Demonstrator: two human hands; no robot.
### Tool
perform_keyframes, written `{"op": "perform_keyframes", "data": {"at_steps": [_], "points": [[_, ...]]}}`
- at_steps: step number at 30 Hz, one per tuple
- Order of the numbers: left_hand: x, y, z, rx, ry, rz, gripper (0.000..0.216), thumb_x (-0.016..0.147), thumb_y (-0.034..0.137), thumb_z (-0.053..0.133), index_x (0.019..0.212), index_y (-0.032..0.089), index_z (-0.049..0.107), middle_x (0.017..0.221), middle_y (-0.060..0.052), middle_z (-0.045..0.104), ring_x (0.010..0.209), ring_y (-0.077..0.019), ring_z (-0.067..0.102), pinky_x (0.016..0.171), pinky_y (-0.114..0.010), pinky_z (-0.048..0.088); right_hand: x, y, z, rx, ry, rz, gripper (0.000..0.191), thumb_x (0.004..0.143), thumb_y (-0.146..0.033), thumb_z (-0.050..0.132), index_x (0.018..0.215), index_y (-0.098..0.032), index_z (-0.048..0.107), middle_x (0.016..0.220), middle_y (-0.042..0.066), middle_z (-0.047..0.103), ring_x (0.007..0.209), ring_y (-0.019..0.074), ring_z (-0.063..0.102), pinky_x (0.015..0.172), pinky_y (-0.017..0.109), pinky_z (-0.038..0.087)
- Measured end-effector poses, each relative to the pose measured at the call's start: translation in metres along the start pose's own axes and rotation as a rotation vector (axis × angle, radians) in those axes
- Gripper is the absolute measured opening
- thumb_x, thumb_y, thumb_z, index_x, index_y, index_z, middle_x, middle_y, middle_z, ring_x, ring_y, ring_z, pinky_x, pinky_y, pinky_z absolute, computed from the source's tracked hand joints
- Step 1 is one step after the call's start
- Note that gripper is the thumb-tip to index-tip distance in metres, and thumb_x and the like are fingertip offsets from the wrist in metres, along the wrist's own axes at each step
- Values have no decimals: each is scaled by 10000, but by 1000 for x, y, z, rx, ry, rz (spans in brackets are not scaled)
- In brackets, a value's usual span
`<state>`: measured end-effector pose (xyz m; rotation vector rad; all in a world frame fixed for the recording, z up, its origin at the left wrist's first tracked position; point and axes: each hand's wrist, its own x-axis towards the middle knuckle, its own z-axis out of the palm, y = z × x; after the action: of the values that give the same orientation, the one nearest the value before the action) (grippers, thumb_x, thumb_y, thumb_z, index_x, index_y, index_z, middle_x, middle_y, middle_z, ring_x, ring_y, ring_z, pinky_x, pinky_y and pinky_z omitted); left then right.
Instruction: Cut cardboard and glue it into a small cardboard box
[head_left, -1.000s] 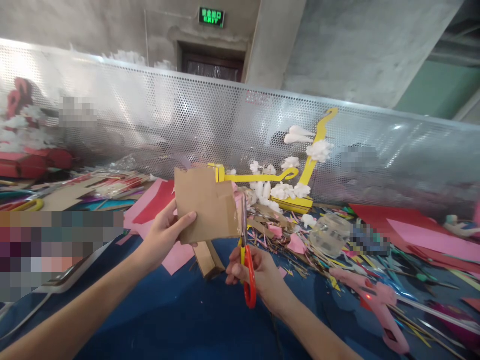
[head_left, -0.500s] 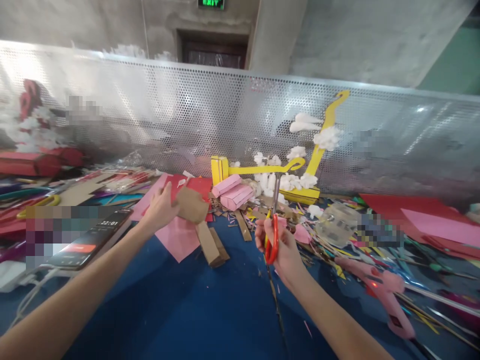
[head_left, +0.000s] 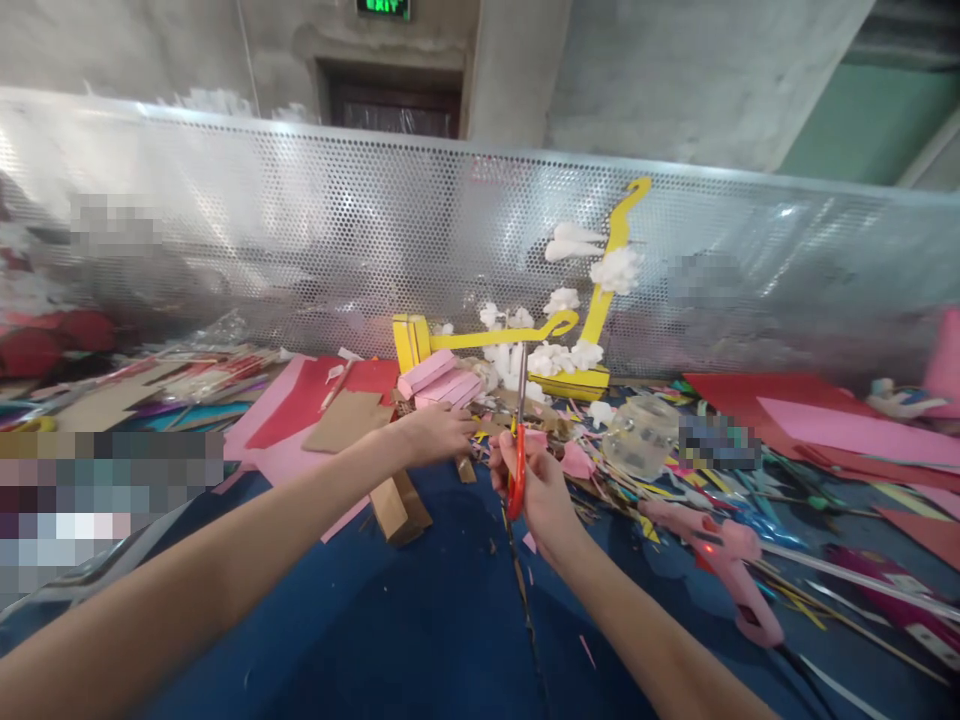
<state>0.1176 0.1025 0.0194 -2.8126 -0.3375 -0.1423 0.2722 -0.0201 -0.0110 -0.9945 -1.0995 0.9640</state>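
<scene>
My right hand (head_left: 541,500) is closed around the orange-red handles of a pair of scissors (head_left: 519,470), whose blades point up and away from me. My left hand (head_left: 444,432), slightly blurred, reaches across the middle with its fingers stretched out and nothing visible in them. Just beyond it lie pink paper boxes (head_left: 429,372). A flat piece of brown cardboard (head_left: 341,422) rests on red paper (head_left: 300,398) and pink paper (head_left: 281,468), behind my left forearm. Below my left wrist is a folded cardboard strip (head_left: 397,508). Small paper scraps lie around both hands.
Yellow paper shapes with white cotton tufts (head_left: 574,382) stand against a perforated metal panel (head_left: 330,220). On the right are a pink glue gun (head_left: 720,550) with a lit red light, a clear plastic container (head_left: 641,437) and red sheets (head_left: 739,400). The table top (head_left: 337,620) is blue.
My left hand has let go of the brown cardboard, which now lies on the coloured paper, and moved right toward the scraps. The scissors stay in my right hand. The view has turned slightly right.
</scene>
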Motion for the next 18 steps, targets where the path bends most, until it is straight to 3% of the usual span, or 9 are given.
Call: {"op": "perform_keyframes", "data": {"at_steps": [6, 12, 16, 18], "points": [[-7, -5, 4, -6, 32, 43, 177, 955, 108, 595, 1023, 180, 742, 1160, -126, 751, 1141, -270, 634, 817, -365, 432, 1, -2, 0, -13, 3, -8, 465, 778, -630, 768, 807, -187, 630, 666, -9, 615, 515, 110, 501, 499, 257, 361], [-4, -2, 4, -158, 120, 20, 166, 924, 85, 599, 890, 187, 725, 1062, -118, 762, 1097, -238, 648, 885, -343, 436, -1, -1, 0, -30, 4, -27, 461, 794, -645, 741, 801, -198, 629, 685, -11, 617, 516, 115, 523, 498, 259, 361], [-23, 5, -13, -334, 271, -141, 153, 925, 168, 578, 1011, 185, 704, 1036, -107, 756, 1019, -244, 678, 891, -364, 477, 3, 0, -3, -63, -3, -53, 506, 819, -703, 674, 762, -211, 570, 650, -25, 549, 514, 122, 494, 487, 270, 345], [-39, 14, -25, -529, 407, -324, 152, 945, 215, 542, 1009, 196, 679, 887, -62, 745, 800, -203, 689, 741, -324, 500, 4, -2, -4, -84, -7, -75, 516, 807, -714, 676, 748, -221, 538, 624, -36, 507, 520, 127, 473, 487, 274, 337]]}}
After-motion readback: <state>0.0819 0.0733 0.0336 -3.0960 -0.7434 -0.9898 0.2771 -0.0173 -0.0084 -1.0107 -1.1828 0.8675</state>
